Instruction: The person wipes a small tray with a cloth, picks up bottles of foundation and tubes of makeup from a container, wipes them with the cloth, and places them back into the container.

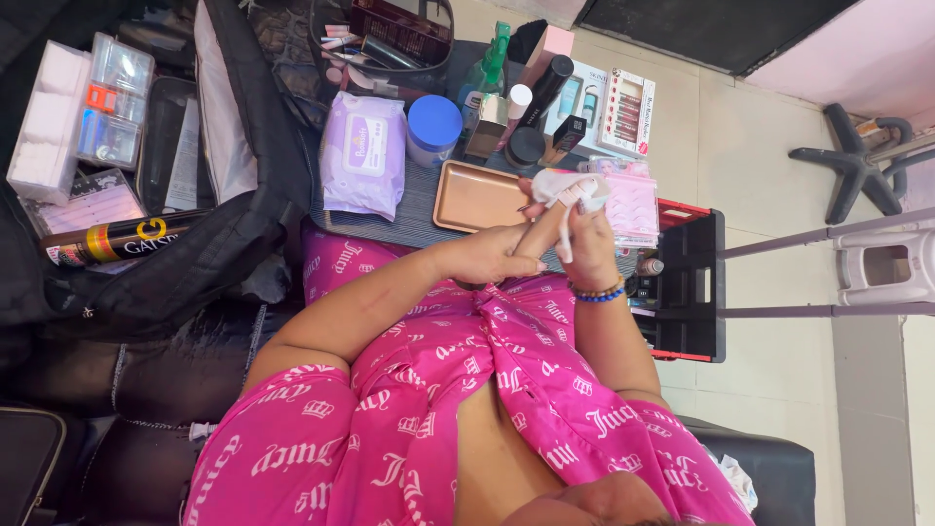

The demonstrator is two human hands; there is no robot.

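While the head view looks down past a pink printed top, both hands meet just beside the copper tray (474,195). The right hand (591,248), with a beaded bracelet at its wrist, closes its fingers around a white wipe (570,190), pressing it over the left hand (502,255). The left hand's fingers stretch out long toward the tray, gripping nothing. A purple wipes pack (362,156) and a blue-lidded jar (433,130) lie beyond the tray
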